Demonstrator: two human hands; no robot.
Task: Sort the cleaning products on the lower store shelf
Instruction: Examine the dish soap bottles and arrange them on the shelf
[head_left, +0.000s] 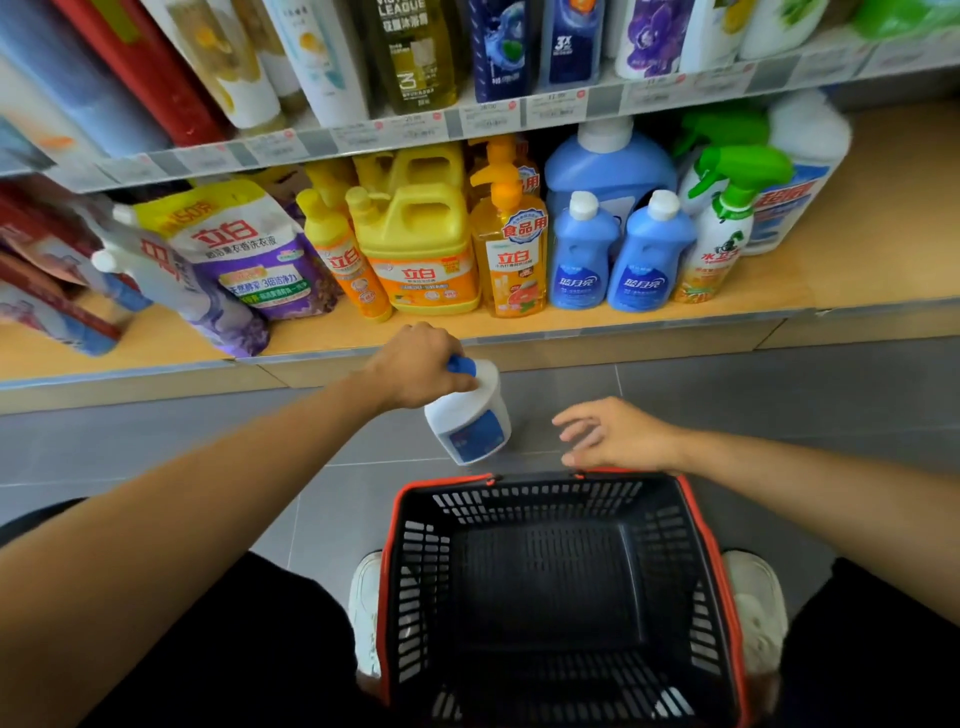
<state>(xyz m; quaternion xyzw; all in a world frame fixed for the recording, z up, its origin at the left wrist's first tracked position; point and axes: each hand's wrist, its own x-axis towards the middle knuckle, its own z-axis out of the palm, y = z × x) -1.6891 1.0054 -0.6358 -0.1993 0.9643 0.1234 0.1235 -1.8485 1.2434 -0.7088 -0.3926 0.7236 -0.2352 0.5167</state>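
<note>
A shop: shelves packed with detergent bottles, price tags along the shelf edge, and a shopping basket on the tiled floor.

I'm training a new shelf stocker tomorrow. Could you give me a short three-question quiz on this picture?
1. True or false: the left hand grips the white bottle at its blue-capped top.
2. Which hand holds nothing? A) left hand B) right hand C) neither
3. Fill in: right of the two small blue bottles stands a spray bottle with a ___ trigger.

Key: 1 true; 2 B; 3 green.
</note>
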